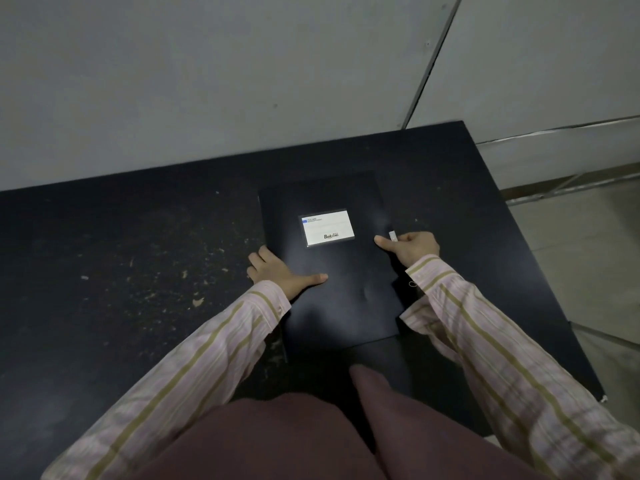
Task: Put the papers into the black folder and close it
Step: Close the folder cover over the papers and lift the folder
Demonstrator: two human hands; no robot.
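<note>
The black folder lies closed and flat on the dark table, a white label on its cover. No papers show. My left hand rests at the folder's left edge, thumb stretched across the cover and fingers curled at the spine side. My right hand sits at the right edge, thumb pressed on the cover, fingers bent around a small white tab at that edge.
The black table is scuffed with pale flecks on its left half. A grey wall stands right behind it. The table's right edge drops to a tiled floor. My dark red lap is below the near edge.
</note>
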